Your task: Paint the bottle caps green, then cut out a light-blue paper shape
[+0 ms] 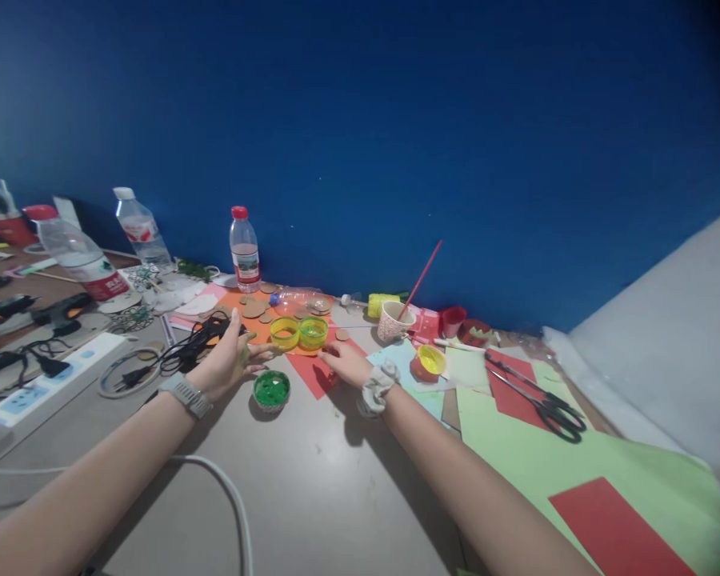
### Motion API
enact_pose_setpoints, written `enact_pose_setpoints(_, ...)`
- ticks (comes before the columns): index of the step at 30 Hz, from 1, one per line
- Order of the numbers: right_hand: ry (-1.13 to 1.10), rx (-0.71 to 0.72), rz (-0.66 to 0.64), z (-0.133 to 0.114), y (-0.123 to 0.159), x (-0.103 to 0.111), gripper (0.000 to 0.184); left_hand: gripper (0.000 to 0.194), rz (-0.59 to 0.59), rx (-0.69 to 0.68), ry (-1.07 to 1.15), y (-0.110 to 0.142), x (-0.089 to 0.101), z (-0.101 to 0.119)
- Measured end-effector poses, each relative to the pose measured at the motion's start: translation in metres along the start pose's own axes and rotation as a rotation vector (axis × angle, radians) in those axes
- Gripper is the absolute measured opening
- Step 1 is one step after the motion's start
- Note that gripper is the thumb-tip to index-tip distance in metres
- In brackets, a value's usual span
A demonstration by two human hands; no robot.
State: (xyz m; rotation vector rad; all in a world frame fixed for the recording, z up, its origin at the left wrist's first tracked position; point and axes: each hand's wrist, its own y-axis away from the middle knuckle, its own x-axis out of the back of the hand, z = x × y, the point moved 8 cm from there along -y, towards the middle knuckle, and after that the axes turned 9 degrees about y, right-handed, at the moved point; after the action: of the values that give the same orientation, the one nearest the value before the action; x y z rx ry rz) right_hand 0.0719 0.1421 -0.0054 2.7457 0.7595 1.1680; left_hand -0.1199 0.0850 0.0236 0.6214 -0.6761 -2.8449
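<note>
My left hand (pixel 231 358) reaches forward with its fingers stretched out and apart, green paint on them, beside a small cup of green paint (pixel 271 390). It holds nothing. My right hand (pixel 346 361), a grey scrunchie on its wrist, lies palm down on a red paper sheet (pixel 310 374), fingers flat and pointing left toward two yellow-rimmed cups (pixel 299 332). An orange sheet (pixel 258 316) with several brown card discs lies just beyond.
Water bottles (pixel 244 250) stand along the blue wall. A paper cup with a red brush (pixel 394 320), a yellow paint cup (pixel 430 362) and scissors (pixel 546 404) lie to the right on green and red paper. Glue guns, cables and a power strip (pixel 48 384) fill the left.
</note>
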Motion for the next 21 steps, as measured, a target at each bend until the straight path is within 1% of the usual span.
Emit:
enact_pose_setpoints(4, 0.03, -0.056, 0.014, 0.003, -0.006, 0.004, 0.033, 0.092, 0.01, -0.012, 0.018, -0.002, 0.0, 0.002)
enact_pose_setpoints(9, 0.044, -0.093, 0.039, 0.0, -0.005, 0.011, 0.028, 0.087, 0.002, -0.038, 0.033, -0.003, -0.002, 0.006)
enact_pose_setpoints(13, -0.011, -0.094, 0.083, -0.004, 0.005, 0.021, 0.023, 0.079, 0.085, -0.008, 0.011, -0.002, 0.011, 0.007)
enact_pose_setpoints(15, -0.07, -0.074, 0.093, -0.009, 0.015, 0.028, 0.029, 0.073, 0.128, -0.043, 0.048, 0.006, 0.016, 0.012)
enact_pose_setpoints(16, -0.106, -0.057, 0.088, -0.013, 0.023, 0.031, 0.034, 0.071, 0.138, -0.086, 0.109, 0.013, 0.016, 0.016)
enact_pose_setpoints(18, -0.198, 0.001, 0.061, -0.024, 0.042, 0.033, 0.047, 0.068, 0.109, -0.193, 0.335, 0.033, 0.008, 0.023)
enact_pose_setpoints(19, -0.262, 0.053, 0.033, -0.032, 0.053, 0.032, 0.054, 0.067, 0.052, -0.227, 0.458, 0.045, -0.003, 0.023)
enact_pose_setpoints(20, -0.413, 0.149, -0.013, -0.044, 0.067, 0.028, 0.062, 0.067, -0.088, -0.198, 0.55, 0.057, -0.022, 0.02)
enact_pose_setpoints(21, -0.52, 0.227, 0.009, -0.053, 0.081, 0.028, 0.068, 0.072, -0.128, -0.156, 0.612, 0.068, -0.037, 0.013)
